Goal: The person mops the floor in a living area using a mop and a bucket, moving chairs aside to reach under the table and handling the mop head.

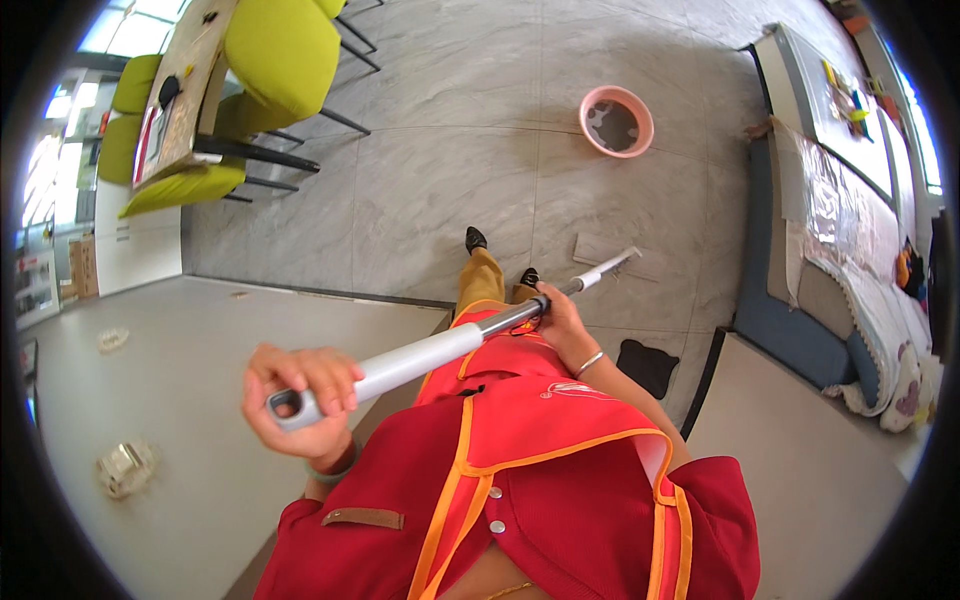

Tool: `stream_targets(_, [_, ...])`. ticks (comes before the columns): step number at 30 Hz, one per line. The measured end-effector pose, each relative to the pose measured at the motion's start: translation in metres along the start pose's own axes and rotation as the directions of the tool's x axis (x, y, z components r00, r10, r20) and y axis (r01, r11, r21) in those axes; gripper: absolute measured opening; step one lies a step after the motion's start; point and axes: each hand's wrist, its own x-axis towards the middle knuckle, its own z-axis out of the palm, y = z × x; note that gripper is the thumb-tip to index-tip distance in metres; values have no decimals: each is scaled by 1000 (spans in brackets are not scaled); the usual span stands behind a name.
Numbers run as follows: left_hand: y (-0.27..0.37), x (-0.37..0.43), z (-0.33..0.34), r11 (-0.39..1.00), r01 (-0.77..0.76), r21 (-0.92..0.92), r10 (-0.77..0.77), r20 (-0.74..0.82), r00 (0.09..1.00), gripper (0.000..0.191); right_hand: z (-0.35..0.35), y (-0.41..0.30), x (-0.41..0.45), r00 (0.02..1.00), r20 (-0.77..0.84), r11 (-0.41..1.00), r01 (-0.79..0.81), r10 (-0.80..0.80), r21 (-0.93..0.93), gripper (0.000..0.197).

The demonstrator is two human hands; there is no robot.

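Observation:
A flat mop with a white and metal pole slants across the front of my body. My left hand is closed around the pole's white upper end, beside its grey-rimmed hanging hole. Farther down, my right hand grips the metal shaft near a dark collar. The pole's far end reaches towards a pale grey, flat rectangular head on the grey tile floor, right of my feet. That head blends with the floor, so its outline is partly unclear. A pink basin with dark contents stands on the floor ahead.
A table with green chairs stands at the upper left. At the right is a blue-grey sofa with plastic and cloth covers. A black mat lies at lower right, near a wall edge. Low grey partitions flank me.

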Motion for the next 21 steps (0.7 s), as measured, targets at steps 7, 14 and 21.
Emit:
stream_targets(7, [36, -37, -8, 950, -287, -121, 308, 224, 925, 35, 27, -6, -28, 994, 44, 993, -99, 102, -71, 16])
stream_targets(14, [106, -81, -39, 670, -742, 2, 728, 192, 658, 29, 120, 44, -38, 904, 300, 917, -195, 306, -347, 15])
stream_targets(21, [75, -109, -41, 655, -688, 313, 704, 77, 706, 27, 217, 79, 36, 876, 318, 807, -124, 363, -578, 9])
